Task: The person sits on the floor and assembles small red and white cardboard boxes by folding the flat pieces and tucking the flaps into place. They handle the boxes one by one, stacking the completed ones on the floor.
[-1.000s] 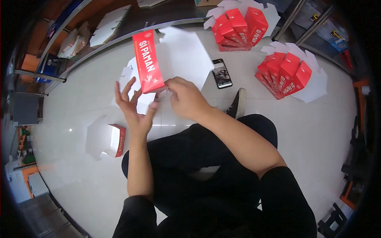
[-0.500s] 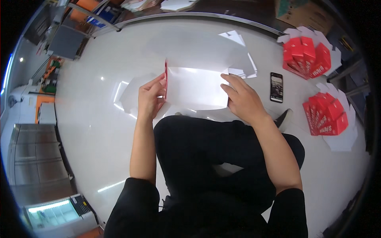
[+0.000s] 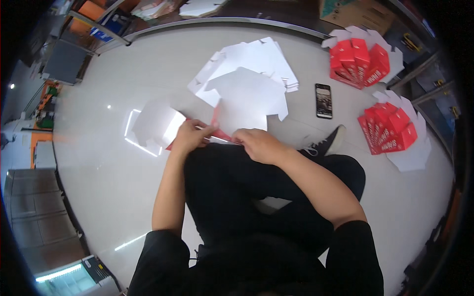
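A partly folded carton [image 3: 244, 103], white inside and red outside, lies above my knees. My left hand [image 3: 190, 135] is closed at its left corner, pinching the red side panel. At the carton's near edge, the curled fingers of my right hand [image 3: 259, 145] grip the red front flap; the fingertips are partly hidden. Beyond the carton lies a stack of flat white carton blanks [image 3: 269, 54], partly covered by it. Left of my left hand another white-and-red carton [image 3: 168, 123] sits on the floor, opening up.
Two bundles of folded red cartons, a far bundle [image 3: 358, 59] and a nearer bundle [image 3: 392, 130], stand at the right. A phone [image 3: 323, 101] lies on the floor beside the blanks. My shoe [image 3: 328, 143] is below it. A low metal shelf [image 3: 237, 19] runs along the back.
The carton has turned and its red flap has come up at the near edge. My right hand has moved left and nearer, toward my left hand. The stack of blanks is now more exposed.
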`<state>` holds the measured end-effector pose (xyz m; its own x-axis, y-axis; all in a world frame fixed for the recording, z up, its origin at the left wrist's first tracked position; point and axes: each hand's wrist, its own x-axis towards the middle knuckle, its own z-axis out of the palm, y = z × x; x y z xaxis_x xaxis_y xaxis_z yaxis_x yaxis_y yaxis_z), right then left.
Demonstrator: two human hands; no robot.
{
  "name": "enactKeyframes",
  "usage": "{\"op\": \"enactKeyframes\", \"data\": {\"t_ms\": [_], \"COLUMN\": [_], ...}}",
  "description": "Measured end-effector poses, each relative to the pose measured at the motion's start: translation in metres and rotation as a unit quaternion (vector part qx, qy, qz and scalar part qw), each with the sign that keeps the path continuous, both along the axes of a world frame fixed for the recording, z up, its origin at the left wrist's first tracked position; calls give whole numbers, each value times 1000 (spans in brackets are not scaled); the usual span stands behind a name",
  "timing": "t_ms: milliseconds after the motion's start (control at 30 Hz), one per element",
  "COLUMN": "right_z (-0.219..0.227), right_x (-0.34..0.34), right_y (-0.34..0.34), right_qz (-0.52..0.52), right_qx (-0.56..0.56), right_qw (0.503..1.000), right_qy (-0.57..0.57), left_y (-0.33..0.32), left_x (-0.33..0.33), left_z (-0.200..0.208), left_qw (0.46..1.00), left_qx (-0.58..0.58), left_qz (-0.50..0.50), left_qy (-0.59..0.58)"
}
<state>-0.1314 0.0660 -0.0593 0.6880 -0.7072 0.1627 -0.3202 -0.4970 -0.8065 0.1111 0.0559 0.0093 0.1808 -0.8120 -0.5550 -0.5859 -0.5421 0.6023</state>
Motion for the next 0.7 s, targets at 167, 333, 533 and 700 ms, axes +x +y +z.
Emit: {"op": "enactKeyframes", "data": {"t_ms": [167,333,533,700], "right_z": [18,34,56,61], "right_x": [-1,-5,-39,-52], "right_y": [2,-4,-27,-35], "right_qz": [31,6,-179,-243], "right_qx": [-130,-172,-171,-79], "right_qw": [991,985,963,966], "right_qy": [-10,-10,-110,-43], "left_y": [-1,9,42,67], "left_x": [5,23,132,182], "left_z": [-4,-1,-2,-46], "left_qw": [983,959,868,848], "left_qx": [-99,-164,-336,-337], "left_qz": [22,118,326,387], "left_qy": [151,198,168,132]}}
